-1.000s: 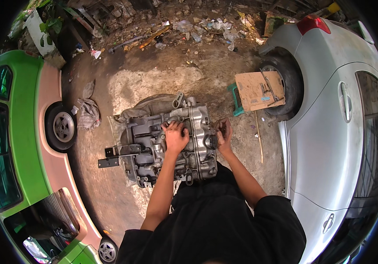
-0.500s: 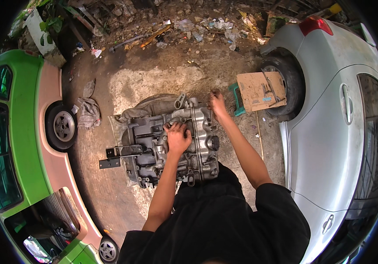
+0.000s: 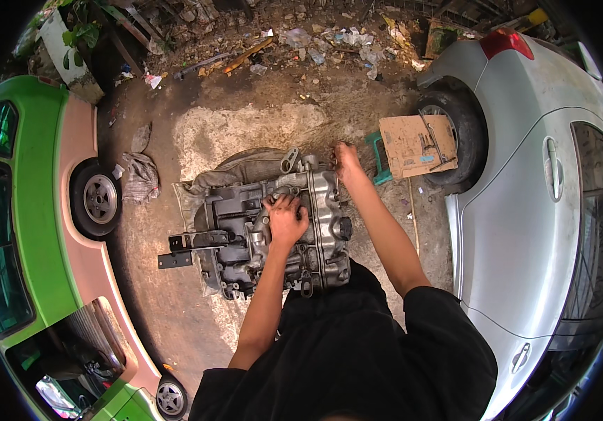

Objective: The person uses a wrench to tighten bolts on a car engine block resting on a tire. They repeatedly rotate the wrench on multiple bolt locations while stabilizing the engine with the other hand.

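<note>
A metal engine block (image 3: pixel 235 210) lies on a dull cloth bundle (image 3: pixel 191 195) on the ground, with a black bracket (image 3: pixel 182 251) jutting from its left side. My left hand (image 3: pixel 286 219) is on the engine's middle, its fingers curled over a raised metal part. My right hand (image 3: pixel 345 159) is closed just beside the engine's upper right corner; what its fingers hold is hidden or too small to make out.
A green-and-pink vehicle (image 3: pixel 77 140) flanks the left, a silver car (image 3: pixel 512 231) the right. A cardboard sheet (image 3: pixel 399 133) bearing tools sits on a green stool (image 3: pixel 380 165), a stick (image 3: pixel 415 228) below it. A sack (image 3: pixel 140 179) lies left. Litter (image 3: pixel 301 49) covers the far ground.
My right hand has moved up along the engine's right side to its upper corner. My left hand has shifted slightly right, still on the engine.
</note>
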{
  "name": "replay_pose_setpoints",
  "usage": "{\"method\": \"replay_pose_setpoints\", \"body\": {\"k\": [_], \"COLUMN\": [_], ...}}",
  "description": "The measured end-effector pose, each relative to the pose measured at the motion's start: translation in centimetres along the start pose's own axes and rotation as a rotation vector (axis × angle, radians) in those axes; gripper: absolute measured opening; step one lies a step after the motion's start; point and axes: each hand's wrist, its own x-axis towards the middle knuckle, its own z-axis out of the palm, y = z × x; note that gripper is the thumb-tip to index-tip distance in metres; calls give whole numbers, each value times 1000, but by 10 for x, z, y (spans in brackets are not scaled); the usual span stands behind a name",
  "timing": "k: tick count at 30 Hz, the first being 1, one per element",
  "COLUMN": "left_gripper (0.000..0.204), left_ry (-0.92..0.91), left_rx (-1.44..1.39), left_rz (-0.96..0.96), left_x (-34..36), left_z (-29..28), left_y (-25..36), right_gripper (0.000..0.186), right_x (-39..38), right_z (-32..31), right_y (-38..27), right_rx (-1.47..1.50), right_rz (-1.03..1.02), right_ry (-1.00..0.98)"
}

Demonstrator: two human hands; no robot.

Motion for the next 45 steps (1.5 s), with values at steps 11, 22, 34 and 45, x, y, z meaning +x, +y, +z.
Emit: {"method": "replay_pose_setpoints", "body": {"k": [11, 22, 34, 45], "left_gripper": [14, 20, 18, 20], "left_ry": [10, -93, -77, -121], "left_rx": [-14, -31, 2, 18], "left_rz": [-5, -59, -29, -74], "left_x": [0, -1, 2, 0], "left_z": [-1, -1, -4, -2], "left_y": [2, -1, 3, 1], "right_gripper": [11, 16, 18, 13], "right_x": [4, -6, 7, -49], "right_z": [-21, -10, 1, -1], "right_y": [8, 0, 24, 42], "right_rx": [166, -1, 50, -69], "right_rz": [19, 48, 3, -569], "right_ry": [-72, 9, 253, -162]}}
